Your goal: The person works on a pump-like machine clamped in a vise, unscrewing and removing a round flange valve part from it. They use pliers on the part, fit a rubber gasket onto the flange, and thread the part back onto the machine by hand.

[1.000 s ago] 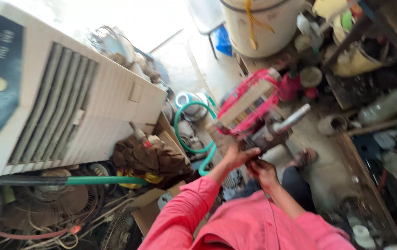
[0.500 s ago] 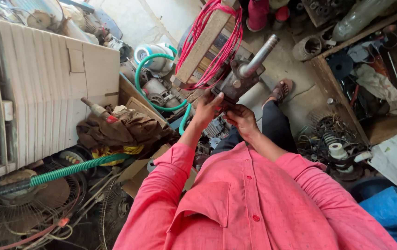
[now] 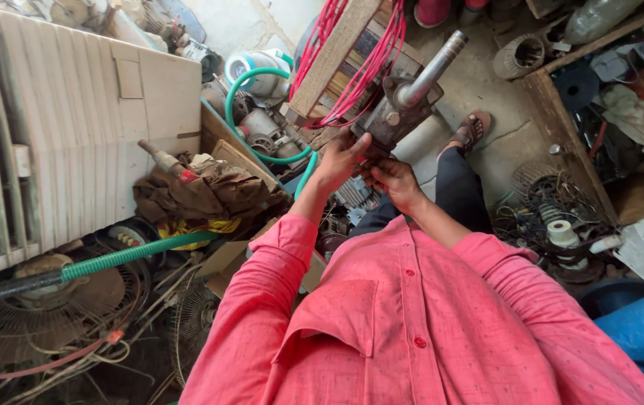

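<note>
I hold a grey metal motor part [image 3: 400, 112] with a long steel shaft [image 3: 434, 69] sticking up and to the right, out in front of my pink shirt. My left hand [image 3: 342, 159] grips its lower left side. My right hand [image 3: 391, 178] closes on its underside, fingers tucked beneath the body. Behind the part stands a wooden frame [image 3: 331, 60] wound with red wire [image 3: 370, 64].
A big white louvred cooler casing [image 3: 59, 135] fills the left. Green hose [image 3: 138, 253] runs along the floor past brown rags [image 3: 202, 193], fan grilles [image 3: 194, 330] and loose wires. Old motors [image 3: 258, 131] lie ahead. A wooden box edge [image 3: 562, 127] and coil parts [image 3: 554, 225] sit right.
The view has tilted down and closer to my chest. The motor part stays in both hands, and my left hand has shifted a little along its side.
</note>
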A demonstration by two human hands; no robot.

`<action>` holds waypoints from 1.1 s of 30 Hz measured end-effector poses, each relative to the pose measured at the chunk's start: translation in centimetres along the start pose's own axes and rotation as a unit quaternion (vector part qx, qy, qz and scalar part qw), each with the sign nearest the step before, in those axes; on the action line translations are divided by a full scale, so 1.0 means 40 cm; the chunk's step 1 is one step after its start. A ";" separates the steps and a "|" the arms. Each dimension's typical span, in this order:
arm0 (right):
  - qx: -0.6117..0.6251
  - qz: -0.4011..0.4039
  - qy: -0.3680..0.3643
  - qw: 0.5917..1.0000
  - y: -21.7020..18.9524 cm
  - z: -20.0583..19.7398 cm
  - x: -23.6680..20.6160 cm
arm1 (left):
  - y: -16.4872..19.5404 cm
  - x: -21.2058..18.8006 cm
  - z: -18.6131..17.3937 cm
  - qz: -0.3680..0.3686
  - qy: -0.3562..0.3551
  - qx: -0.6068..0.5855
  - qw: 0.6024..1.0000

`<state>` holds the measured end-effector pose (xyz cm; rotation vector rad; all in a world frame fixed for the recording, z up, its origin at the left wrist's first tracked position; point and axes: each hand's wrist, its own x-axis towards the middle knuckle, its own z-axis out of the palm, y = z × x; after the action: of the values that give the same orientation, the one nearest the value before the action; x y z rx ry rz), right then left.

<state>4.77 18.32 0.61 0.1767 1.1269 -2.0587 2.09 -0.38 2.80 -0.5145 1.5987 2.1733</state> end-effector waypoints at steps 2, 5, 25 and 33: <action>0.010 0.054 0.052 0.997 -0.004 0.002 0.000 | 0.001 -0.001 -0.001 -0.064 0.014 0.025 0.998; -0.060 -0.049 0.056 0.995 0.003 0.013 0.023 | 0.016 0.004 -0.006 -0.056 0.017 0.087 0.995; -0.036 0.052 0.157 0.986 -0.012 0.017 0.043 | 0.085 -0.001 0.054 0.009 0.050 0.105 0.993; 0.052 0.021 0.158 0.986 -0.007 0.027 0.048 | 0.076 0.004 0.055 0.036 0.047 0.083 0.995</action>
<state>3.50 16.51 0.59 0.5908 1.1900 -2.1015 0.25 0.93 5.82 -0.5208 1.8566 2.0701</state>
